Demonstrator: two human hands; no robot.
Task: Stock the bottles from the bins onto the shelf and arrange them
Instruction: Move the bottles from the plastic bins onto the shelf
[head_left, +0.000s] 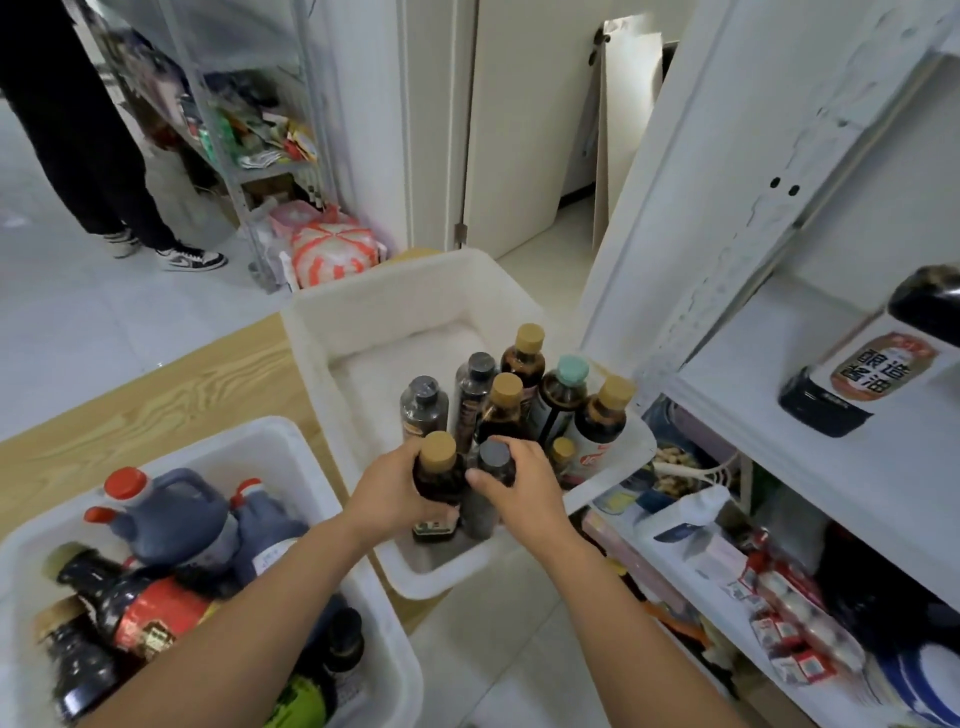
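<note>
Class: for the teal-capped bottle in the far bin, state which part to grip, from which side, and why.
Probably the neck under the cap of the teal-capped bottle, reached from above: it stands upright, and tan-capped bottles crowd its body, leaving only the top free.

Far bin (415, 291): white plastic, matt, faintly grainy walls.
Near bin (249, 441): same white matt plastic.
Bench (171, 395) under both: pale wood, clear grain, satin finish.
Tan-capped bottle (436, 480) in my left grip (389, 488): dark glossy body, matt cap.
Grey-capped bottle (491, 467) in my right grip (524, 483): smoky body, dull cap.
Jugs (176, 514): smooth blue-grey plastic, glossy red caps.
Shelf (737, 364): white, smooth, looks like painted metal.
Soy bottle (878, 364) on it: glossy black, printed label.
Floor (78, 312): pale polished tiles.
</note>
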